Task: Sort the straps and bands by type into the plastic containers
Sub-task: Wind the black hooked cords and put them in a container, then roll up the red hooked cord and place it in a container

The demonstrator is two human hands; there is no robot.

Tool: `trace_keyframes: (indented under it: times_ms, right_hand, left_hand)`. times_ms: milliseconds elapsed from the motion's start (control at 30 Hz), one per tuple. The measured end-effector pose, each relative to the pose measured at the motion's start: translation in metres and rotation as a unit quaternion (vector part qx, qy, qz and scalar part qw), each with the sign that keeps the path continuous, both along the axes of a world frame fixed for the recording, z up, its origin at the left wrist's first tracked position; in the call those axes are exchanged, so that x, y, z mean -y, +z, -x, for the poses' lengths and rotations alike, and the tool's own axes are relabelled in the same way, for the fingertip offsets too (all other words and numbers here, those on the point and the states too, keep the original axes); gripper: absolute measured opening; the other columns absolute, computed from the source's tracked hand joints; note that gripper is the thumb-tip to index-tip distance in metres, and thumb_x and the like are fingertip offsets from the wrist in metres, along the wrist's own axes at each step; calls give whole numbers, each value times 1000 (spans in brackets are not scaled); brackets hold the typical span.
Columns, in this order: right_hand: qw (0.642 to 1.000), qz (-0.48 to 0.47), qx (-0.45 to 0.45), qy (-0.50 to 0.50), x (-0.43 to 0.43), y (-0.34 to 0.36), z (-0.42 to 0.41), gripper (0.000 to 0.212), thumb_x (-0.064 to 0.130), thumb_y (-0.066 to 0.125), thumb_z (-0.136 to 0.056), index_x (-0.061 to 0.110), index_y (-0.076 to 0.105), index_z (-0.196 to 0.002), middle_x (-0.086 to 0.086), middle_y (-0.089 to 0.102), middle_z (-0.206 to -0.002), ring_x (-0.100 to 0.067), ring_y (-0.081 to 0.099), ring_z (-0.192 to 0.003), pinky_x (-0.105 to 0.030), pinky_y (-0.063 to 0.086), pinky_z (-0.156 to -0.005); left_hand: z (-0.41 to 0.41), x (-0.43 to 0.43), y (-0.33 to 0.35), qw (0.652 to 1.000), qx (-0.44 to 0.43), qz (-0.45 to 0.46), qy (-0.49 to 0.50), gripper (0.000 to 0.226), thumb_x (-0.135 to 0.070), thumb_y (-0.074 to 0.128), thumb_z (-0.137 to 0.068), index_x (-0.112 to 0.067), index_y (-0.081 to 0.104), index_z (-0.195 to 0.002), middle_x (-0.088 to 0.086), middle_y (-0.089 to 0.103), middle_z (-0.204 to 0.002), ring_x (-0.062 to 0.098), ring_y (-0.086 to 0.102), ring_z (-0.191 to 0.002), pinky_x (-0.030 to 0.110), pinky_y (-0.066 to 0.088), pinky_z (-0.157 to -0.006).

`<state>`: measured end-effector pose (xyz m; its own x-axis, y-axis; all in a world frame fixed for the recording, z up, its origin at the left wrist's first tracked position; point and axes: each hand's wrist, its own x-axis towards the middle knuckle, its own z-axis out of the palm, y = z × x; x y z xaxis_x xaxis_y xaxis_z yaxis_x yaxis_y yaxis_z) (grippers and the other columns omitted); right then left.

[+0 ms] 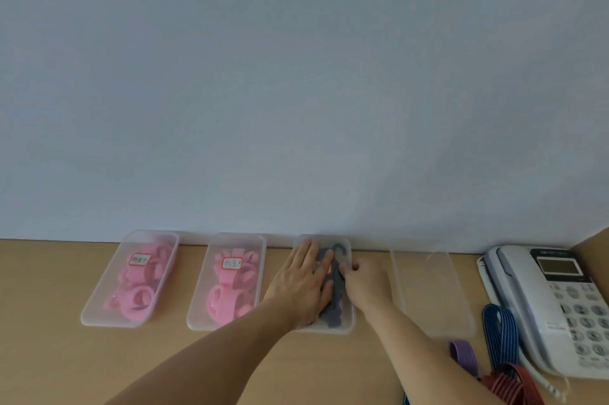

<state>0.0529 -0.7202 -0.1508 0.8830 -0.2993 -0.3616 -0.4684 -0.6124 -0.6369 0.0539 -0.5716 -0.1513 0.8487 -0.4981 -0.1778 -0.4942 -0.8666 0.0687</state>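
Grey straps (334, 312) sit in the third container (347, 329), and both hands are in there with them. Our left hand (301, 279) lies flat on the pile, fingers (308, 251) straight and close together, pressing down. Our right hand (365, 277) has its fingers (349, 267) curled and seems to pinch a strap at the right wall. Looks like we're tucking the pile in. Press evenly so the container doesn't slide on the desk (49, 338), and feed loose ends below the rim before letting go. The pink bands (131, 302) in the two left containers look done. The striped bands (497, 332) by the phone (553, 299) are unsorted, and the empty container (431, 292) is likely theirs.
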Motion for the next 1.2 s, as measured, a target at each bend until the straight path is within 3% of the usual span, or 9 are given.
trace_keyframes:
  times_ms: [167, 400, 567, 733, 833, 900, 1000, 1100, 1200]
  right_hand:
    - [999, 11, -14, 33, 8, 5, -4, 36, 40, 50, -96, 16, 69, -80, -5, 70, -82, -25, 64, -78, -28, 37, -58]
    - [992, 49, 2, 117, 20, 37, 23, 36, 41, 46, -97, 11, 65, -97, -6, 68, -94, -25, 62, -83, -31, 46, -67]
    - [981, 93, 50, 160, 36, 76, 60, 21, 34, 49, -95, 15, 57, -88, -1, 61, -89, -23, 57, -83, -33, 45, -69]
    - [969, 131, 86, 191, 50, 91, 110, 29, 28, 52, -96, 12, 65, -116, -5, 65, -115, -24, 60, -107, -37, 50, -90]
    - [957, 158, 64, 236, 51, 80, 147, 22, 21, 50, -96, 16, 65, -111, -1, 62, -113, -24, 58, -108, -36, 48, -92]
    - [948, 164, 53, 267, 49, 70, 169, 19, 19, 51, -95, 15, 67, -105, -2, 61, -109, -23, 58, -106, -36, 48, -91]
    - [949, 167, 69, 260, 49, 64, 194, 27, 20, 53, -95, 14, 67, -117, 0, 62, -115, -19, 57, -109, -29, 46, -89]
    - [923, 233, 92, 294, 53, 65, 212, 27, 24, 50, -94, 16, 67, -113, 1, 61, -104, -21, 54, -102, -32, 46, -81]
    - [859, 355, 48, 367, 61, 68, 223, 30, 33, 48, -95, 19, 65, -115, 0, 60, -113, -24, 46, -119, -40, 42, -90]
  left_hand:
    - [0, 8, 6, 999, -16, -23, 24, 63, -48, 7, -103, -18, 1, -158, 15, -2, -164, 27, -8, -152, 40, -5, -123]
    - [12, 8, 52, 998, -27, -8, 58, 59, -38, 26, -103, -19, 11, -157, 5, 2, -165, 22, -4, -152, 42, 3, -123]
    - [40, 27, 89, 995, -32, 83, 46, 54, -30, 44, -98, -18, 34, -149, 4, 29, -157, 23, 26, -144, 37, 26, -115]
    - [79, 34, 104, 991, -69, 104, 39, 42, -31, 46, -96, -18, 54, -135, 5, 54, -137, 26, 53, -122, 38, 46, -97]
    - [104, 32, 100, 986, -132, 90, 41, 31, -33, 45, -95, -17, 65, -112, 5, 66, -118, 27, 60, -102, 35, 52, -84]
    - [121, 27, 90, 980, -174, 89, 40, 31, -33, 47, -93, -16, 65, -112, 7, 66, -116, 28, 61, -102, 36, 52, -83]
    - [145, 22, 77, 973, -207, 95, 35, 35, -33, 49, -93, -19, 63, -121, 2, 64, -123, 25, 59, -110, 38, 50, -94]
    - [165, 25, 74, 968, -226, 100, 30, 37, -29, 49, -93, -17, 61, -126, 4, 62, -125, 26, 57, -114, 38, 48, -98]
    - [175, 29, 76, 965, -235, 110, 27, 38, -28, 49, -95, -16, 60, -129, 4, 62, -127, 25, 56, -117, 38, 46, -100]
